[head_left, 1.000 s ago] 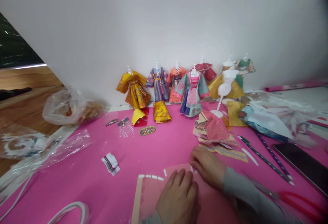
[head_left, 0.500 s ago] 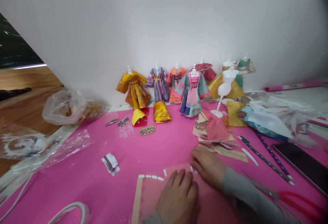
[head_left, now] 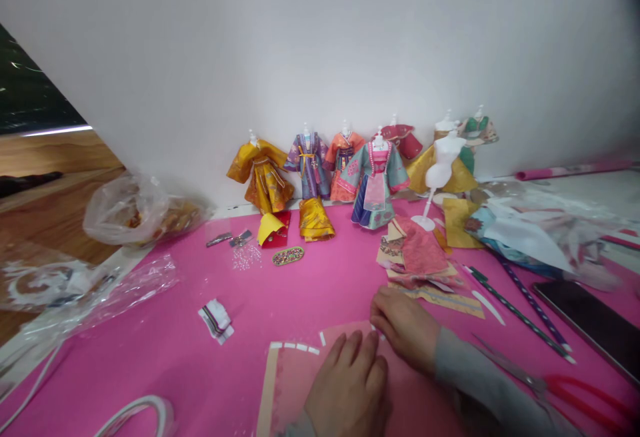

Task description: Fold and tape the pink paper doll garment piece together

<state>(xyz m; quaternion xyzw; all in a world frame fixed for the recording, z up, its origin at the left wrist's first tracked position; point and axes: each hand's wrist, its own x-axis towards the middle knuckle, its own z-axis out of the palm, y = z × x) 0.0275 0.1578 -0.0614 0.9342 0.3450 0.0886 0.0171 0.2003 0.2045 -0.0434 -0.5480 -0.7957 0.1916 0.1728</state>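
Observation:
A salmon-pink sheet (head_left: pixel 290 390) with a tan left border lies at the front of the mat. Short white tape strips (head_left: pixel 301 348) are spaced along its upper edge. Flat on this sheet rests my left hand (head_left: pixel 347 384), its fingers stretched toward the upper edge. My right hand (head_left: pixel 405 327) is curled at the same edge, just beyond the left fingertips. Its thumb and fingers are pressed together beside another small white strip; what they pinch is too small to make out.
Dressed miniature dress forms (head_left: pixel 314 164) and a bare white one (head_left: pixel 443 167) stand along the wall. Fabric scraps (head_left: pixel 423 247), pencils (head_left: pixel 520 314), scissors (head_left: pixel 535 384) and a phone (head_left: pixel 590 324) lie right. A tape roll (head_left: pixel 163 417) sits front left, plastic bags (head_left: pixel 125 210) farther back.
My right fingers have shifted very slightly, and less of the white strip beside them shows. My left hand stays on the sheet in nearly the same place.

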